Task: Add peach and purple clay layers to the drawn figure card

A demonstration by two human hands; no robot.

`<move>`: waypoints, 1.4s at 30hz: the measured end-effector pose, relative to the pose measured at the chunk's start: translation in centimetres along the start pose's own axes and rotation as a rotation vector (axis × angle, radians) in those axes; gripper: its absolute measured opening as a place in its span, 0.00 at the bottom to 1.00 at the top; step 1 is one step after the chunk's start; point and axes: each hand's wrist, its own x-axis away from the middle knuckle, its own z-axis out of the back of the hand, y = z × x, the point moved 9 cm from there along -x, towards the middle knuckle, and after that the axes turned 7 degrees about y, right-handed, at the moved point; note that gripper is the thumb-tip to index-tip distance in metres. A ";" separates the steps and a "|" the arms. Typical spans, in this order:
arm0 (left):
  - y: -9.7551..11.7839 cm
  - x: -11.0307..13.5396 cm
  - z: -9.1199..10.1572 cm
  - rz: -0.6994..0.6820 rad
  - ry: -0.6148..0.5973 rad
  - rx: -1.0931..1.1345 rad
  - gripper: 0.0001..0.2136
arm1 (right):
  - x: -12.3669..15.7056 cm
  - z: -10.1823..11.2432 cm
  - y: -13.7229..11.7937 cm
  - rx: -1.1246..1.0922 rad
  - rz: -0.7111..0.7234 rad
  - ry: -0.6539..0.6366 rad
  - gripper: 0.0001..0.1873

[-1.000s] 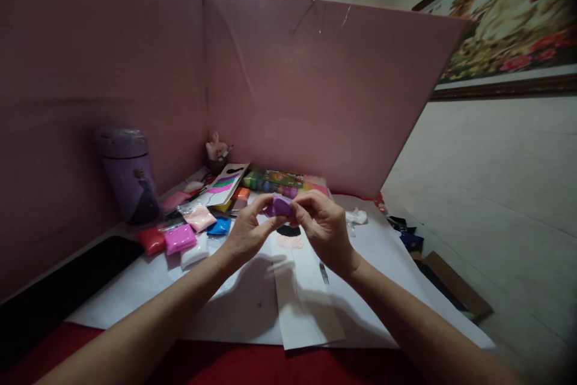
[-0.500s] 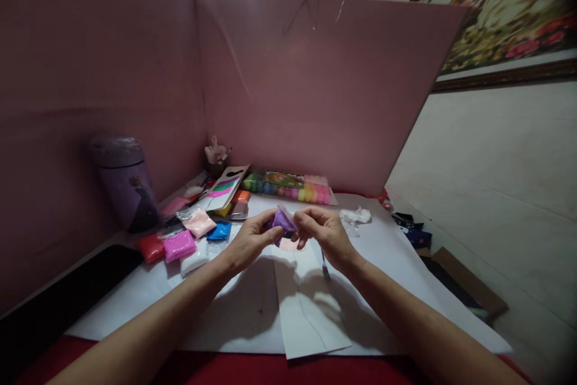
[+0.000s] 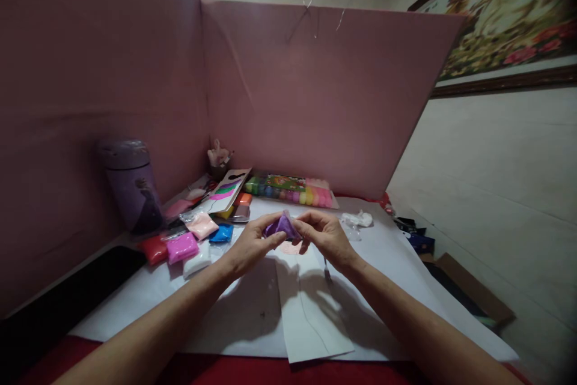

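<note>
A small clear packet of purple clay (image 3: 282, 226) is between my hands, above the table. My left hand (image 3: 256, 242) closes on its left side, thumb across the front. My right hand (image 3: 325, 236) pinches its right edge with thumb and fingertips. Below them lies a long white paper (image 3: 311, 313) with a thin drawn line and a pinkish patch near its top, partly hidden by my hands. A small fork-like tool (image 3: 327, 271) rests beside the paper, its upper part behind my right hand.
Several clay packets, among them a pink one (image 3: 183, 247) and a blue one (image 3: 221, 233), lie at left. A purple tumbler (image 3: 135, 193) stands behind them. At the back are a coloured card (image 3: 225, 193) and a long multicoloured clay pack (image 3: 288, 191). Crumpled clear wrap (image 3: 357, 218) sits right.
The purple packet has tilted and spread more to the left between my fingers. Both hands keep their hold, and the view has shifted slightly.
</note>
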 end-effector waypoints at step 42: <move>0.9 0.2 -0.2 0.002 -0.014 -0.030 0.18 | 0.0 -0.5 3.5 -0.296 -0.209 -0.059 0.23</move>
